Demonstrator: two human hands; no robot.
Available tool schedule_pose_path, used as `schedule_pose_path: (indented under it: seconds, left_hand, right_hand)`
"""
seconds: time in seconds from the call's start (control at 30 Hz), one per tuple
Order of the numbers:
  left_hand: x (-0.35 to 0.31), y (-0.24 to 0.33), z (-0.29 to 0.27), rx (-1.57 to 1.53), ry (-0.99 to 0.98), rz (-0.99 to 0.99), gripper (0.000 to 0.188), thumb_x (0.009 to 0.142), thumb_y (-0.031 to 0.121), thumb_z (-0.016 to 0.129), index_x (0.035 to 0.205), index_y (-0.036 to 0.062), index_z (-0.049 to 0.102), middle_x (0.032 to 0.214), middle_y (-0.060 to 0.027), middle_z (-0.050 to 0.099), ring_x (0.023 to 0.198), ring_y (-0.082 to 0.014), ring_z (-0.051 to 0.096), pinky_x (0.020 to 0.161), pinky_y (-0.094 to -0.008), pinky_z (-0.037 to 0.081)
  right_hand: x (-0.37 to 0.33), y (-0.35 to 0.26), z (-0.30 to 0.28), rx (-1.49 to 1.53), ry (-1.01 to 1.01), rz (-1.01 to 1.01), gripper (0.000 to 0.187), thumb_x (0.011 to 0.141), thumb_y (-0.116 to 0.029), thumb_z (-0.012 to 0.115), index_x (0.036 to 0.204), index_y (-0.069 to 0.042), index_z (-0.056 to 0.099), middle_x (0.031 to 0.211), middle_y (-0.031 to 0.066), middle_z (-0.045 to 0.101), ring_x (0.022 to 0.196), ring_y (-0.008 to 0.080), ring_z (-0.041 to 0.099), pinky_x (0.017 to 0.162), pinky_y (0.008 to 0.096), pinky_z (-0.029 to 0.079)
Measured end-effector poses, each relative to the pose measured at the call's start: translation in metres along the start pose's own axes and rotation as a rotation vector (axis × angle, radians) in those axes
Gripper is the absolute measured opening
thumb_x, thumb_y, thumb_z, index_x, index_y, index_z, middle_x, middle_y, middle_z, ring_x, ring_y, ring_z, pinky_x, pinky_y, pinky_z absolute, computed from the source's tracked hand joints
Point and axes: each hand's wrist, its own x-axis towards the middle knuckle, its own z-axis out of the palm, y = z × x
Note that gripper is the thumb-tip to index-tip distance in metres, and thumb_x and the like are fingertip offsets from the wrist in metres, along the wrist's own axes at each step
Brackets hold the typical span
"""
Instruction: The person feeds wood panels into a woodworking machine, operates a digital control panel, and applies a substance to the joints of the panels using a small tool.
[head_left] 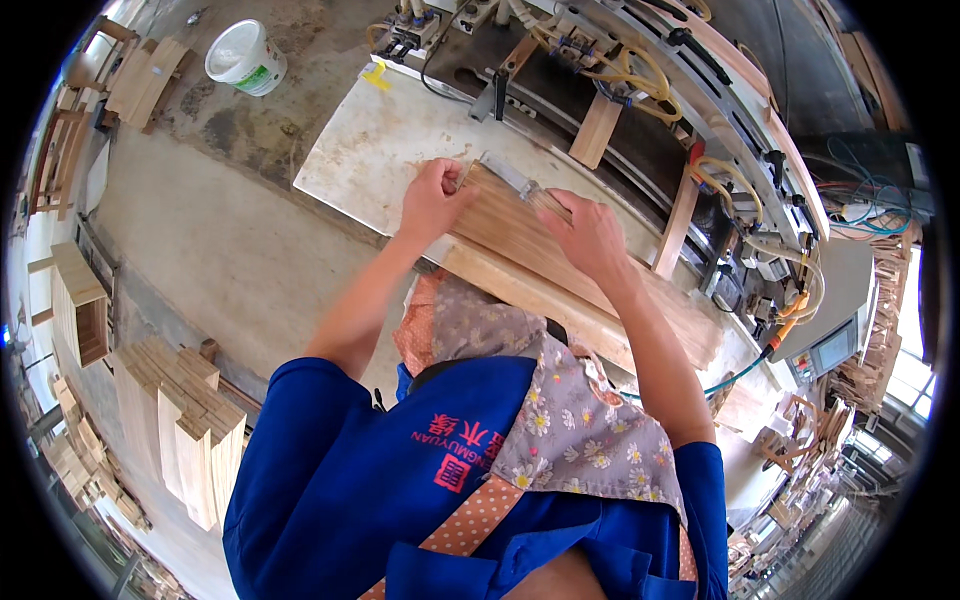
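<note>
A stack of brown wooden boards [560,240] lies lengthwise on the white worktop [350,160] in front of me. My right hand [592,235] is wrapped round the handle of a flat tool [510,177] with a greyish front part; its exact kind is unclear. The tool lies across the far edge of the boards, near their left end. At that end my left hand [436,200] has its fingers pinched together by the board's corner. Whatever sits between those fingertips is too small to make out. A paler wooden piece [520,290] runs along the boards' near side.
Beyond the worktop stands a machine with metal rails [690,60] and yellowish hoses [650,75]. Wooden strips [597,130] lie across it. A white bucket [243,58] is on the floor, far left. Stacked boards [185,420] stand left; a control box [830,350] is at right.
</note>
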Motion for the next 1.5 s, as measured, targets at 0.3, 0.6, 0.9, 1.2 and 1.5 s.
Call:
schedule_pose_path:
  seconds: [0.3, 0.6, 0.9, 1.2, 1.5]
  left_hand:
    - [-0.012, 0.010, 0.009, 0.017, 0.008, -0.060, 0.056, 0.072, 0.023, 0.078, 0.117, 0.0023, 0.051, 0.098, -0.0100, 0.062, 0.081, -0.0221, 0.059, 0.075, -0.0346, 0.049]
    - [-0.011, 0.009, 0.009, -0.032, 0.003, -0.059, 0.056, 0.073, 0.019, 0.077, 0.119, 0.0017, 0.049, 0.096, -0.0105, 0.061, 0.080, -0.0227, 0.059, 0.074, -0.0352, 0.050]
    - [-0.015, 0.012, 0.007, -0.060, 0.014, -0.081, 0.054, 0.073, 0.018, 0.077, 0.116, 0.0021, 0.049, 0.097, -0.0107, 0.061, 0.081, -0.0215, 0.060, 0.074, -0.0343, 0.050]
    - [-0.013, 0.009, 0.008, -0.055, 0.001, -0.058, 0.055, 0.073, 0.019, 0.077, 0.116, 0.0007, 0.049, 0.100, -0.0116, 0.061, 0.083, -0.0221, 0.060, 0.074, -0.0343, 0.051]
    - [-0.005, 0.010, 0.001, -0.077, -0.090, -0.120, 0.051, 0.072, 0.021, 0.077, 0.113, 0.0019, 0.052, 0.097, -0.0111, 0.061, 0.085, -0.0226, 0.060, 0.074, -0.0352, 0.050]
  right_hand:
    - [0.014, -0.037, -0.020, -0.228, -0.127, 0.002, 0.030, 0.085, -0.032, 0.057, 0.097, -0.005, 0.066, 0.088, 0.0223, 0.066, 0.087, 0.0408, 0.062, 0.073, 0.0506, 0.048]
    - [0.023, -0.018, -0.025, 0.177, -0.268, 0.240, 0.037, 0.081, -0.035, 0.063, 0.075, 0.001, 0.063, 0.056, 0.0135, 0.051, 0.055, 0.0246, 0.047, 0.057, 0.0373, 0.043]
    - [0.016, -0.029, -0.028, -0.021, -0.055, 0.093, 0.035, 0.084, -0.037, 0.059, 0.092, -0.004, 0.068, 0.079, 0.0177, 0.066, 0.073, 0.0333, 0.062, 0.070, 0.0403, 0.049]
    - [0.018, -0.040, -0.026, -0.154, -0.143, 0.153, 0.032, 0.084, -0.035, 0.061, 0.094, -0.006, 0.069, 0.080, 0.0179, 0.066, 0.078, 0.0326, 0.065, 0.071, 0.0407, 0.050]
    - [0.006, 0.016, -0.024, 0.589, -0.258, 0.379, 0.037, 0.091, -0.036, 0.060, 0.072, -0.005, 0.057, 0.053, -0.0029, 0.043, 0.048, 0.0041, 0.036, 0.044, 0.0231, 0.028]
